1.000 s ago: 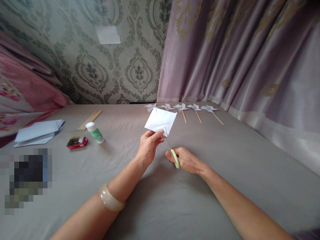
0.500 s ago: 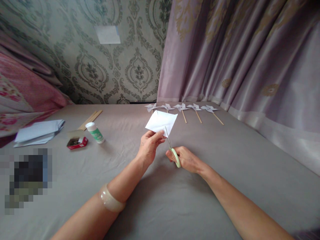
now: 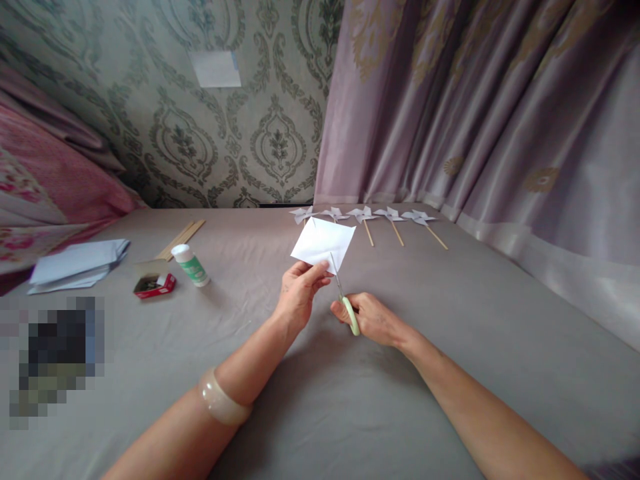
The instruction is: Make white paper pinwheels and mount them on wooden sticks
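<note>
In the middle of the head view, my left hand [image 3: 300,290] pinches the lower edge of a white paper square [image 3: 324,241], thumb on top. The paper is held up above the grey cloth. A slit shows near its top left corner. My right hand [image 3: 373,317] is closed round the pale green handles of a pair of scissors [image 3: 351,315]. The blades reach the paper's lower right part, with one blade lying over its face. The fingers of my right hand are partly hidden behind the handle.
Several white paper pinwheels [image 3: 391,215] on sticks lie in a row at the back. To the left are a glue stick [image 3: 191,265], a small red box [image 3: 155,287] of small items, wooden sticks [image 3: 183,239] and a stack of paper [image 3: 77,263]. A patterned wall and curtains stand behind.
The scissor handles have shifted very slightly left, and the blades look closer together on the paper. The paper's top corner has risen a little. My left hand has stayed in place.
</note>
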